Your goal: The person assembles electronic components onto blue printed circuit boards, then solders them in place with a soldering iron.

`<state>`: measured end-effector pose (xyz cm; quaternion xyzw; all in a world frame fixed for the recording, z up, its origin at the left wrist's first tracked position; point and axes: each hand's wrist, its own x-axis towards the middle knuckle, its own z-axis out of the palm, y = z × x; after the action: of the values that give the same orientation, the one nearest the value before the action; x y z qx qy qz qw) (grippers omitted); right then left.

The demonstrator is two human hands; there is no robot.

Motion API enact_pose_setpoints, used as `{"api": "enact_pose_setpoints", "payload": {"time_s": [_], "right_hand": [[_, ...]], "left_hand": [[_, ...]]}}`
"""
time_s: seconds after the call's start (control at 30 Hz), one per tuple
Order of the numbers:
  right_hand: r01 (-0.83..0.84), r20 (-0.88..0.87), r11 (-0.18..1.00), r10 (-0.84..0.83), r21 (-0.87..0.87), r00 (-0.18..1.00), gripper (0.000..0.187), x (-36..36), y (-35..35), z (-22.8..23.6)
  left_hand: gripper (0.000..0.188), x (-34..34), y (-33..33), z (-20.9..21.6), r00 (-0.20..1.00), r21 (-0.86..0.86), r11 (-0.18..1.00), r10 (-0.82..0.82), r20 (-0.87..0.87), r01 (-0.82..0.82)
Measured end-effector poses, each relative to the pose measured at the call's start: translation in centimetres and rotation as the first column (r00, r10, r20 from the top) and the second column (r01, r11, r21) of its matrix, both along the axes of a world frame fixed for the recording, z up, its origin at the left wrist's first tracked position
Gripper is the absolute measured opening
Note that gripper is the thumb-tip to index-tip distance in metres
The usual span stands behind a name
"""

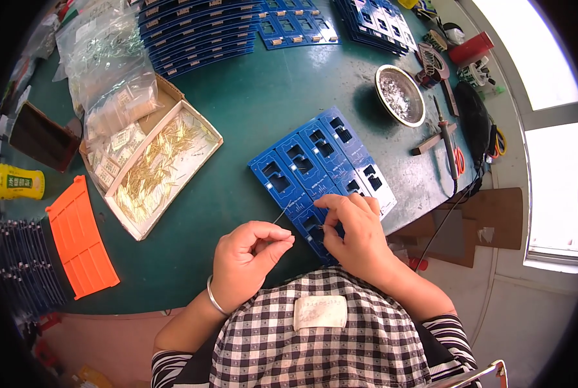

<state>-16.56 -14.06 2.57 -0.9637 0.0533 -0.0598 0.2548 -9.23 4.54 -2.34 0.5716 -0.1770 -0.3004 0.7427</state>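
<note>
A blue circuit-board panel (311,184) with several dark rectangular cutouts lies at an angle in front of me. My left hand (250,255) is closed in a pinch just off its near left edge, with a thin metal pin (280,215) sticking up from the fingers. My right hand (359,234) rests over the near part of the panel. Its fingers are curled down at a cutout, and whatever lies between the fingertips is too small to make out.
A cardboard tray (201,160) of gold-coloured pins stands at left, beside plastic bags (108,71). An orange plastic piece (82,238) and a yellow container (20,182) lie farther left. Stacked blue boards (195,35) are at the back. A metal bowl (400,96) and soldering iron (448,149) are right.
</note>
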Motion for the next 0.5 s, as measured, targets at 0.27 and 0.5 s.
{"api": "enact_pose_setpoints", "payload": {"time_s": [0.27, 0.5], "right_hand": [[0.024, -0.074, 0.999, -0.021, 0.036, 0.997, 0.046, 0.12, 0.23, 0.19], [-0.038, -0.111, 0.999, 0.041, 0.026, 0.993, 0.043, 0.61, 0.47, 0.74]], "left_hand": [[0.011, 0.07, 0.11, 0.06, 1.0, 0.029, 1.0, -0.01, 0.023, 0.009], [0.012, -0.07, 0.05, -0.26, 1.0, -0.008, 1.0, 0.011, 0.029, -0.011]]}}
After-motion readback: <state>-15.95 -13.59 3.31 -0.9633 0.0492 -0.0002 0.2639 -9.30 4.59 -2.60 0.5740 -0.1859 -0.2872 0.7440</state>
